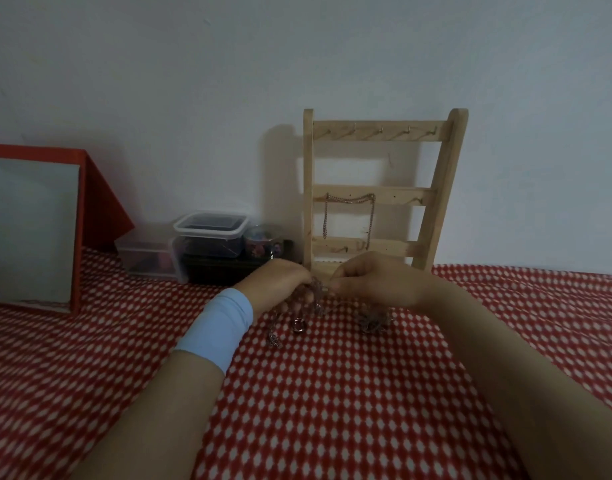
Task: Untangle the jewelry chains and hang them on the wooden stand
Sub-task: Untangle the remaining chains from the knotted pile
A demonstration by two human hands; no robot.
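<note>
A wooden ladder-like stand (432, 188) leans against the wall, with small hooks on its bars. One chain (349, 200) hangs from the middle bar. Just in front of the stand's foot, my left hand (278, 284) and my right hand (374, 280) meet, and both pinch a tangled chain (319, 293) between their fingertips. Loose strands of it hang down to the cloth. A small ring (298, 324) lies below my hands, a thin chain piece (273, 336) to its left, and a chain clump (374, 322) under my right hand.
A red cloth with white dots (332, 393) covers the surface. A red-framed mirror (34, 230) stands at the far left. Clear plastic boxes (207, 233) and a small patterned jar (263, 239) sit by the wall, left of the stand.
</note>
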